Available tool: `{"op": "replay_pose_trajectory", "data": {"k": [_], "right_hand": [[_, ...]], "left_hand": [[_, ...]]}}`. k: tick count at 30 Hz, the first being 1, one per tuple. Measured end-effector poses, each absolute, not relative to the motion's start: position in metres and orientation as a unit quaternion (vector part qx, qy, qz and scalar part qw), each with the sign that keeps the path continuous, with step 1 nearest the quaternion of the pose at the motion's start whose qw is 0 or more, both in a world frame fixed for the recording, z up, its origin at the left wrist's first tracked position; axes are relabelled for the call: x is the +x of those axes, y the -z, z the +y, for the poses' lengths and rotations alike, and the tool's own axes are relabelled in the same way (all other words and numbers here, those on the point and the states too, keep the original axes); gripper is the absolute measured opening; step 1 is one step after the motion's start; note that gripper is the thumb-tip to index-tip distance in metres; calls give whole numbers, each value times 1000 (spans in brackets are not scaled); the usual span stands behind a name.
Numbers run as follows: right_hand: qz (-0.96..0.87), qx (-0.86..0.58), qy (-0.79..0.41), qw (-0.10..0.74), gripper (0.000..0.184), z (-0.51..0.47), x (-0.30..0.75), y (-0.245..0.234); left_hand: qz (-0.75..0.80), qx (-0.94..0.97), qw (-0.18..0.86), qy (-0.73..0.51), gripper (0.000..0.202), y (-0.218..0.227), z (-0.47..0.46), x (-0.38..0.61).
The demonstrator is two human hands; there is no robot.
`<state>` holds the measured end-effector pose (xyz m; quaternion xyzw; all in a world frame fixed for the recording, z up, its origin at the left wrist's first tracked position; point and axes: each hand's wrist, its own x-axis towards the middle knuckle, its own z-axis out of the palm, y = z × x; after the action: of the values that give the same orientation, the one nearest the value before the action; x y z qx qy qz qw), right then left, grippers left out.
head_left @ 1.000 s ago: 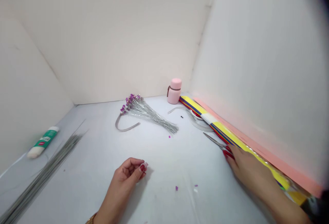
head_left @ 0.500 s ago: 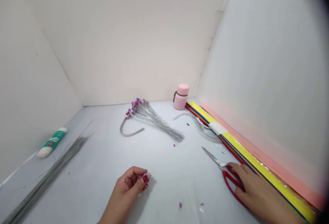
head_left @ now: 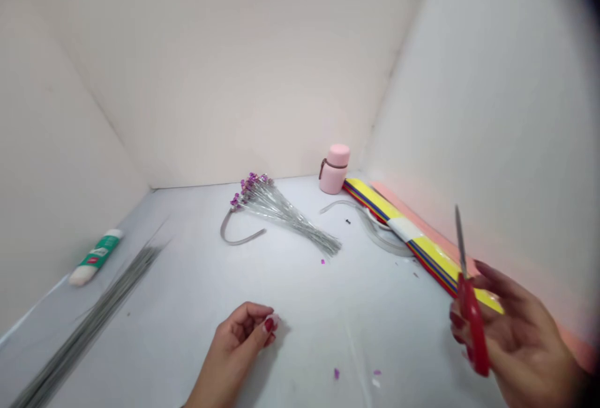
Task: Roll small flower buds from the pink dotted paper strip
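Note:
My left hand (head_left: 246, 342) pinches a small pale, translucent piece (head_left: 275, 318) between thumb and forefinger, low over the table; its kind I cannot make out. On the right, my right hand (head_left: 520, 327) grips red-handled scissors (head_left: 473, 327), raised off the table with the blades pointing up and away from me. Farther back lies a bundle of silvery wire stems (head_left: 300, 223) with purple shiny tips (head_left: 250, 184) at its left end. A curved grey strip (head_left: 241, 240) lies just in front of those tips.
Long grey wires (head_left: 98, 320) and a green-and-white tube (head_left: 97, 257) lie on the left. A pink flask (head_left: 334, 170) stands at the back, beside coloured paper strips (head_left: 375, 199) running along the right wall. Purple scraps (head_left: 336, 373) dot the table (head_left: 187, 289).
My right hand has lifted the scissors from the table and turned them upright, moving slightly right. My left hand stays nearly in place with its pinch. The view has shifted slightly.

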<state>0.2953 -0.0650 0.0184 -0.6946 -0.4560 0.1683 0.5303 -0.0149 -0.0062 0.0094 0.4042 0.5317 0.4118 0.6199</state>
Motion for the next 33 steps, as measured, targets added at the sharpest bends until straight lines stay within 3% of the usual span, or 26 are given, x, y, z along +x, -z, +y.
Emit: {"op": "replay_pose_trajectory", "data": {"k": [3,4,7,12,22,27,33], "right_hand": [[-396,-635,-469,470,39,-43,268,-35],[-394,-610,-526,442,34,-35,257,-40],[-407,-514,-599,461,30,-13,221,-50],[-556,-477,-528,430,50,-3,175,-38],[-746,-521,-304,282,24,-8,174,-1],[-834,-459,-183,246,54,-8,175,-2],[-840,-482,-173,178,46,-13,169,-3]], "left_hand": [[513,397,647,-401,20,-9,-6,-19],[507,397,651,-402,19,-7,-6,-20],[489,401,654,-414,15,-2,-5,-23],[468,365,681,-429,13,5,-3,-24],[446,324,700,-454,7,6,-1,-24],[444,316,699,-462,8,5,-2,-24],[438,320,696,-470,5,4,-4,-24]]}}
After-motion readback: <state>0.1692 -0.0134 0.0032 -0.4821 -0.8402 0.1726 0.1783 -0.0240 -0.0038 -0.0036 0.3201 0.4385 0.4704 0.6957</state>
